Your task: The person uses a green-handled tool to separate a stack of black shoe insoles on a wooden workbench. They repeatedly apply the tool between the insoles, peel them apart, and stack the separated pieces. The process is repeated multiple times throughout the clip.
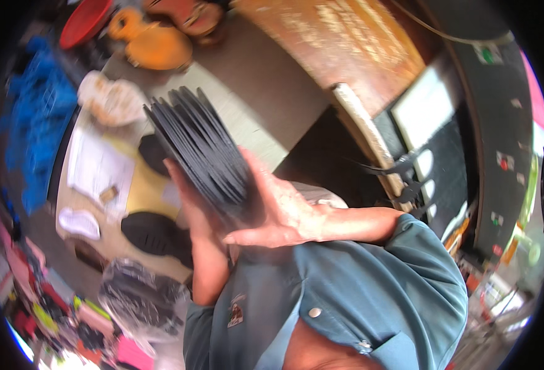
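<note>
Between my two hands is a thick stack of thin black flat pieces [201, 148], tilted, with its edges fanned out at the far end. My left hand [191, 200] presses against the left side of the stack. Around the right side and near end wraps my right hand [284, 206], with the thumb across the near end. Beside the stack on the worktable lies a black sole-shaped piece [151, 233] with small slots. Another dark piece [153, 151] is partly hidden behind the stack. The exact kind of the held pieces is blurred.
On the worktable [173, 265] lie white papers [96, 163], a small white sole-shaped piece [79, 223] and a stained white piece [108, 98]. Orange objects [157, 49] stand farther off. Blue items [40, 117] are at left, a clear plastic bag [139, 296] near left, a worn wooden board [346, 37] far right.
</note>
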A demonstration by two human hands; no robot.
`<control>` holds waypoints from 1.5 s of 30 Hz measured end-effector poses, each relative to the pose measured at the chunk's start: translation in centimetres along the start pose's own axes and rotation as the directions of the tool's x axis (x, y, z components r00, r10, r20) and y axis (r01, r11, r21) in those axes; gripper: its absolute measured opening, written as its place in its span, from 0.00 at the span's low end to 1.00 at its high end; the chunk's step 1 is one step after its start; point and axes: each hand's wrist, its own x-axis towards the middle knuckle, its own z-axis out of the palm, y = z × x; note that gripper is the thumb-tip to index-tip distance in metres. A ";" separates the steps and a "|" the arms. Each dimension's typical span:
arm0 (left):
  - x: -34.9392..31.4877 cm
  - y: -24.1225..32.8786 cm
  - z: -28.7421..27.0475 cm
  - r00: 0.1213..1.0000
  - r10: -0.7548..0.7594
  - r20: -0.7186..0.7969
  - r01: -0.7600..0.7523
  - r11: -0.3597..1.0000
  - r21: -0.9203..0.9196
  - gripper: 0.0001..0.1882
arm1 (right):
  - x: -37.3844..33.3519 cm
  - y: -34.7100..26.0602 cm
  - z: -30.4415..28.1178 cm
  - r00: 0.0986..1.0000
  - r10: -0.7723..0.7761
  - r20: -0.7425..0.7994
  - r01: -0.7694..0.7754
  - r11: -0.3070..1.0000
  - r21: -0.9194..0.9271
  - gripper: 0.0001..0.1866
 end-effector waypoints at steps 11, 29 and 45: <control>4.5 -5.3 23.4 0.887 -0.336 0.317 0.197 0.896 0.399 0.28 | -4.9 1.8 -11.9 0.761 -0.072 -0.645 0.301 0.919 0.253 0.64; 13.1 -20.0 29.8 0.514 -0.477 0.714 -0.828 -0.058 0.558 0.49 | -13.1 12.1 -21.4 0.715 0.370 -0.593 0.333 0.566 0.754 0.54; 10.3 -18.5 29.7 0.494 -0.531 0.689 -0.864 -0.213 0.456 0.60 | -16.3 11.3 -26.7 0.628 0.482 -0.611 -0.148 0.845 0.514 0.26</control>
